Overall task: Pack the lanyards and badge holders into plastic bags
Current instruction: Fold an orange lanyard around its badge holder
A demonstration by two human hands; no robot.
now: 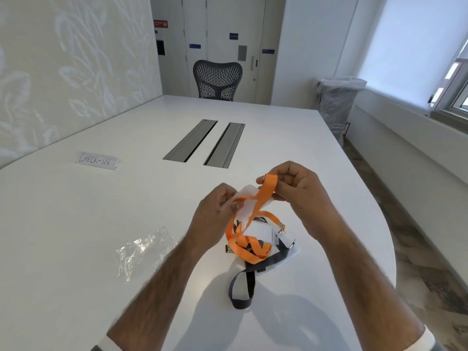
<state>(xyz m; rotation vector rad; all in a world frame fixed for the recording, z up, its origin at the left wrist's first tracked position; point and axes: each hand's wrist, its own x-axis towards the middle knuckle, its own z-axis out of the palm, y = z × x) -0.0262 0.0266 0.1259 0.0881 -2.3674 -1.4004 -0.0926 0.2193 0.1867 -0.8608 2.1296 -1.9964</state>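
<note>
Pinching an orange lanyard (255, 211) between them, both hands hover over the white tabletop (101, 224) at the middle of the frame. The right hand (296, 191) has its grip pressed together on the upper end of the orange strap, near a small metal clip at the fingertips. The left hand (215, 211) has its grip closed on a lower stretch of the same strap and seems also to pinch the edge of a clear badge holder (249, 201) raised between the two hands; how firmly it holds that holder cannot be told. From the hands the orange strap drops in loops onto a small pile just below, where it lies tangled over a dark grey lanyard (243, 287) and more white badge holders (260, 233). The grey strap trails toward the lower middle of the frame in a loop flat on the tabletop. Left of the pile, well apart from it, a crumpled clear plastic bag (144, 249) lies on the surface. A paper sign reading "CHECK-IN" (95, 160) stands at the middle left. Two metal cable slots (205, 143) run along the centre of the tabletop above the hands, and a dark mesh chair (217, 79) sits at the far end, top centre.
</note>
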